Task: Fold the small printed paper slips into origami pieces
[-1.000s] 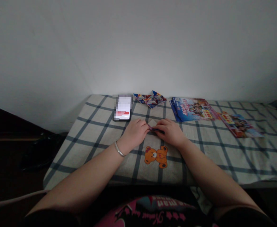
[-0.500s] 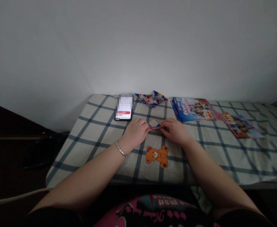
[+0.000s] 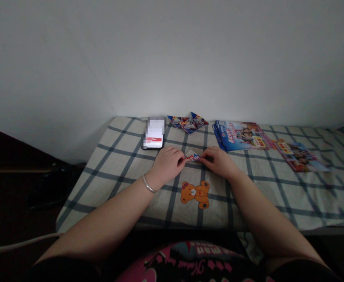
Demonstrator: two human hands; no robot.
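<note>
A small piece of folded printed paper (image 3: 193, 157) is held low over the checked cloth, its printed side partly facing me and a pale flap at its far side. My left hand (image 3: 169, 162) pinches its left end between thumb and fingers. At the opposite end, the fingertips of my right hand (image 3: 218, 161) are closed on the paper. Parts of its edges are hidden by my fingers. Behind it, near the wall, lie several folded paper triangles (image 3: 188, 123) in the same blue and red print.
A phone (image 3: 154, 134) with a lit screen lies left of the triangles. To the right are a stack of printed leaflets (image 3: 242, 136) and more leaflets (image 3: 303, 156). The checked tablecloth (image 3: 116, 172) bears a bear picture (image 3: 194, 194). A white wall (image 3: 172, 58) stands behind.
The folded paper has tipped so that more of its printed face shows. My right hand has shifted slightly to the right; both hands keep their pinch.
</note>
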